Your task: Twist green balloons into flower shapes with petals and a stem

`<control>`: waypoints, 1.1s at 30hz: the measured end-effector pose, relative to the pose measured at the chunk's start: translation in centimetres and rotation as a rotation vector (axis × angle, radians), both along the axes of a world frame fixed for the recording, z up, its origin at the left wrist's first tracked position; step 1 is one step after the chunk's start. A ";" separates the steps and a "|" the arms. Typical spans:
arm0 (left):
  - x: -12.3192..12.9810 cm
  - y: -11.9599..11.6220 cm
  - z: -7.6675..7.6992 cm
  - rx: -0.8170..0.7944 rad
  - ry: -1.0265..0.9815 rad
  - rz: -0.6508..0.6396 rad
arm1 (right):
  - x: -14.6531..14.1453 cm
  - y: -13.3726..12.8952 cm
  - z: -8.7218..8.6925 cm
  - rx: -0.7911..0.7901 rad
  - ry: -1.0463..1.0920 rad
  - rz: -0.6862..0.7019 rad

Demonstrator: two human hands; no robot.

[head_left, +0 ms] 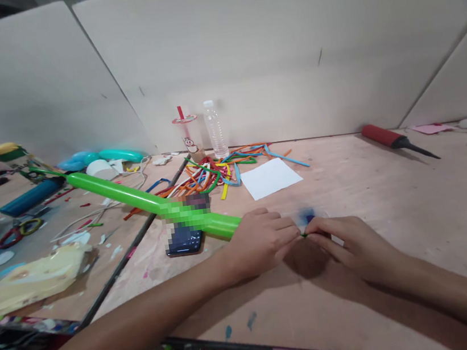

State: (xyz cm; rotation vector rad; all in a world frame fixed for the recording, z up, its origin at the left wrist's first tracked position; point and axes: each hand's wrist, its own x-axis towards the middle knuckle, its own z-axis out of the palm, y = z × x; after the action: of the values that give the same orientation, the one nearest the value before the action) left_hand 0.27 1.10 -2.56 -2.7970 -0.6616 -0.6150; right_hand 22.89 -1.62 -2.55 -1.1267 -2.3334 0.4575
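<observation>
Left hand point(263, 240) gripped green balloon point(111, 194), right hand point(349, 240) pinched its neck point(304, 235); a loosened pinch risked leaking air.

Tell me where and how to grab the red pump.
Grip the red pump around mid-barrel, probably best from above and the near side: it lies on its side, the white board stands behind it, and its black nozzle tapers thin.

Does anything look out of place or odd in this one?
Yes: scraps litter the left table, and coloured strips lie in a loose tangle beyond the phone. Oddest is a pixelated patch covering parts of the phone and green balloon, hiding their detail.
</observation>
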 end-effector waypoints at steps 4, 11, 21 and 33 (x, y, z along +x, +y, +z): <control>0.0 0.0 -0.1 -0.008 0.023 0.012 | 0.0 -0.1 0.1 -0.040 0.008 -0.001; 0.2 0.0 -0.3 -0.007 0.035 0.013 | 0.1 -0.1 -0.2 -0.034 -0.028 0.006; 0.1 0.0 -0.4 -0.064 -0.010 0.030 | 0.5 -0.3 -0.4 0.241 -0.030 0.024; 0.1 -0.3 -0.3 -0.109 -0.164 0.024 | 0.8 -0.5 0.0 0.351 0.056 0.042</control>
State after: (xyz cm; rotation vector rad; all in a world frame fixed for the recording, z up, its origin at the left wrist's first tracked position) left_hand 0.41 0.77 -2.83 -2.8555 -0.7811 -0.8339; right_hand 23.65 -2.15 -2.58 -0.8872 -2.2767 0.0847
